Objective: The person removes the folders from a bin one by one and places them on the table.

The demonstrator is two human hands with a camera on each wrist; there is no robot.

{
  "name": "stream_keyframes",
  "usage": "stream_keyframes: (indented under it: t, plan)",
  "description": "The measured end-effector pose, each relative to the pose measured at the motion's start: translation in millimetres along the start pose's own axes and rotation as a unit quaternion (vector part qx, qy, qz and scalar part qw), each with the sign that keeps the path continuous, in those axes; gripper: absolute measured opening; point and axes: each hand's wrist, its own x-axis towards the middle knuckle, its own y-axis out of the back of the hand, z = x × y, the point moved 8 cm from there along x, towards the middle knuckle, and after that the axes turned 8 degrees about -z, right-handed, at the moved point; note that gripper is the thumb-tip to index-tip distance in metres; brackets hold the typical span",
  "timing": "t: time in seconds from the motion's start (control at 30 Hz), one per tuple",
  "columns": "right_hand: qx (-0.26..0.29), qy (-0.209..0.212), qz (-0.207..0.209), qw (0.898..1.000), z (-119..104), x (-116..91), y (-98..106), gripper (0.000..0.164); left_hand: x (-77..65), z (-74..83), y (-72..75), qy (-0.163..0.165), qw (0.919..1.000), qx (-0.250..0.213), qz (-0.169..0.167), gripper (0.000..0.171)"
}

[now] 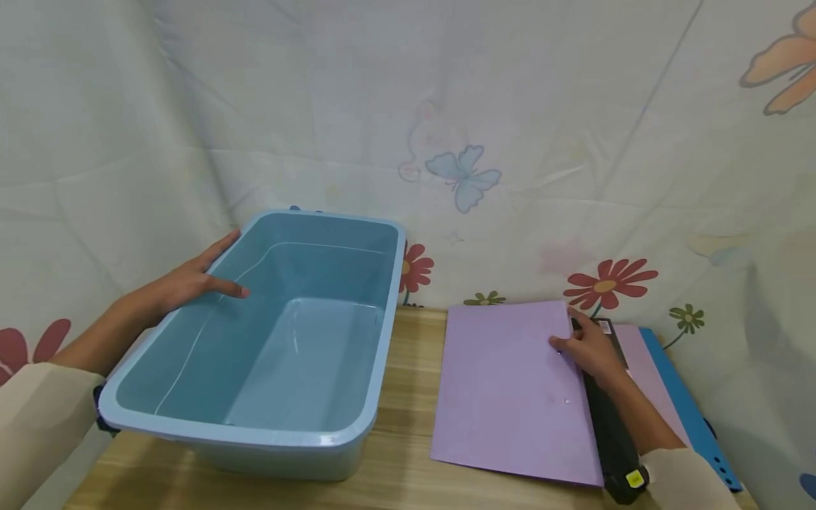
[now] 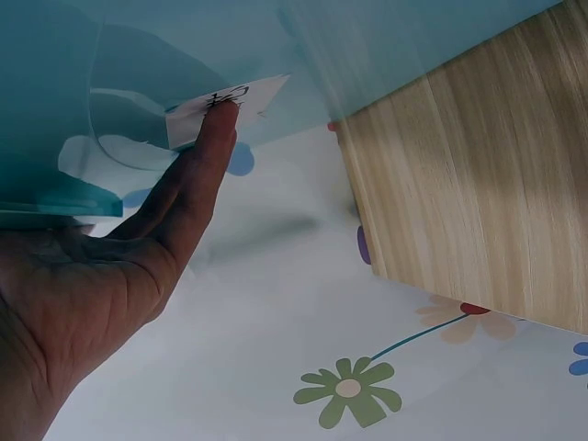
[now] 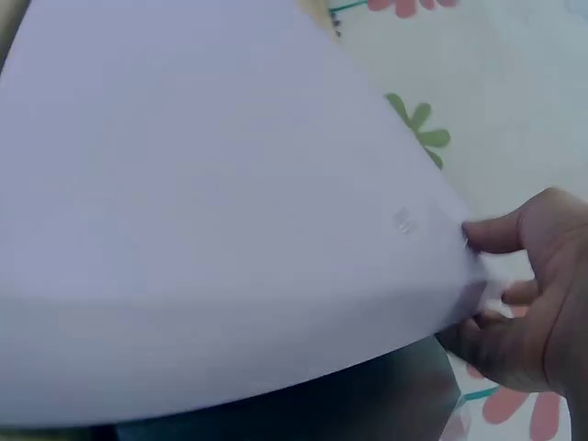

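My left hand (image 1: 191, 283) grips the long left side of a light blue plastic tub (image 1: 287, 458), its thumb inside and its fingers along the outer wall. In the left wrist view, a fingertip touches a white sticker (image 2: 266, 99) on that wall. The tub's inside shows no contents. To the right, my right hand (image 1: 589, 350) pinches the far right corner of a flat lavender folder (image 1: 503, 389), which has small round dots near that edge. In the right wrist view, the folder's corner lies between thumb and fingers, with something dark below it.
A black strip-like item (image 1: 599, 414), another pinkish flat piece (image 1: 659, 379) and a blue piece with holes (image 1: 691, 418) lie right of the folder. The wooden table (image 1: 408, 425) meets a patterned cloth (image 1: 357, 106) behind.
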Motion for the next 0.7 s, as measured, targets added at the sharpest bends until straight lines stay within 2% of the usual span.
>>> stream_keyframes:
  t: [0.17, 0.3, 0.4, 0.6, 0.7]
  plan:
    - [-0.097, -0.020, -0.001, 0.995, -4.3, -1.5, -4.6, 0.092, 0.9, -0.7, 0.5, 0.000, 1.0000, -0.002, -0.002, 0.124]
    - [-0.136, -0.001, 0.014, 0.991, 44.1, 35.4, -13.3, 0.092, 1.0, -1.3, 0.5, -0.001, 1.0000, 0.000, -0.001, 0.124]
    - [-0.160, 0.016, 0.033, 0.986, 70.3, 54.1, -17.9, 0.088, 1.0, -1.3, 0.3, -0.001, 1.0000, 0.002, 0.001, 0.124]
    - [-0.158, -0.001, 0.028, 0.987, 19.6, 12.5, -16.5, 0.071, 1.3, -1.2, 0.2, -0.003, 1.0000, 0.003, 0.002, 0.124]
    - [-0.158, 0.008, 0.034, 0.987, -2.8, -4.3, -19.3, 0.065, 1.4, -1.4, 0.1, -0.002, 1.0000, 0.003, 0.002, 0.124]
